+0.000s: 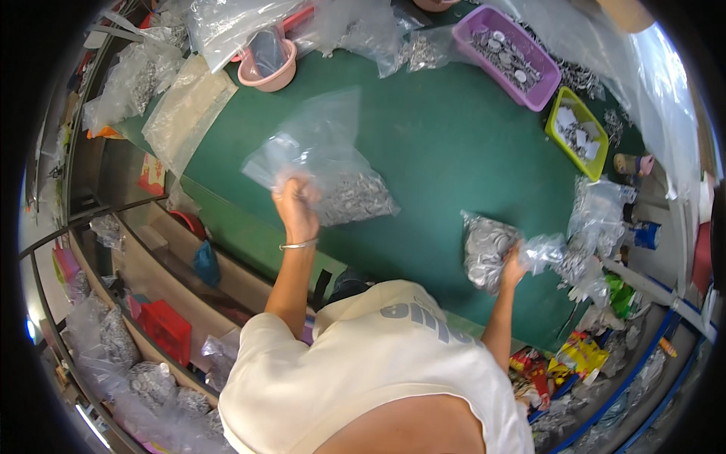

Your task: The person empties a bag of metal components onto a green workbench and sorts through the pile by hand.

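Note:
My left hand [296,198], with a bangle at the wrist, is closed on the edge of a large clear plastic bag [321,144]. Small silvery metal parts [355,198] fill the bag's lower corner, which rests on the green table. My fingers there are partly blurred. On the right, my right hand [514,263] grips the gathered neck of a smaller clear bag [488,250] packed with flat silvery pieces. That bag lies at the table's near right side, apart from the large one.
Along the far edge stand a pink bowl [268,74], a purple basket [541,91] of metal parts and a green basket [586,163] holding pale pieces. Filled plastic bags [597,216] lie at the right edge. Left of the green table [423,136] are drawers with a red container [162,329].

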{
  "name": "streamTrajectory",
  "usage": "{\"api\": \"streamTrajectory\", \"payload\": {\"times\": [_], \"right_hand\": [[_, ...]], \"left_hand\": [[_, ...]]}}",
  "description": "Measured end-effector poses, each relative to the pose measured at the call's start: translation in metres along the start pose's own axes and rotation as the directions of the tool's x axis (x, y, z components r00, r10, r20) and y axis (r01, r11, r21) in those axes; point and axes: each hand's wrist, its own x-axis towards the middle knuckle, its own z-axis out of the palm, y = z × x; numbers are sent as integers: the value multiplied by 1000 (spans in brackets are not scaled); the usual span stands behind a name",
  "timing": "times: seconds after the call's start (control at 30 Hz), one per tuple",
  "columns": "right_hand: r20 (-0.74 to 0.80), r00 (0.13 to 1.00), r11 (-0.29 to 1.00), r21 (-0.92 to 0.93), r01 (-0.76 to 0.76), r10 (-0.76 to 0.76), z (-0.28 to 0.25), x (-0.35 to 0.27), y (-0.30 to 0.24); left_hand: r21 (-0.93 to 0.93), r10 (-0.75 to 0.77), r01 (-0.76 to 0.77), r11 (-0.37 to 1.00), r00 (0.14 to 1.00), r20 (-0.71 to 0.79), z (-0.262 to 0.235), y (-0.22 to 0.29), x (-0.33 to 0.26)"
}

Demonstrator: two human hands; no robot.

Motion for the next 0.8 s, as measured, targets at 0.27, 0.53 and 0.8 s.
{"api": "streamTrajectory", "payload": {"times": [0.27,0.53,0.8], "right_hand": [[64,996,998,30,55,-56,-1,5,-2],[349,935,936,346,-63,-67,-30,-20,-25],[630,758,913,391,-117,-173,-28,-81,-70]], "left_hand": [[696,588,-408,591,809,-24,-55,-25,-46],[764,509,-109,636,803,-309,-55,-71,-153],[600,-386,338,725,921,-52,-91,-105,-222]]}}
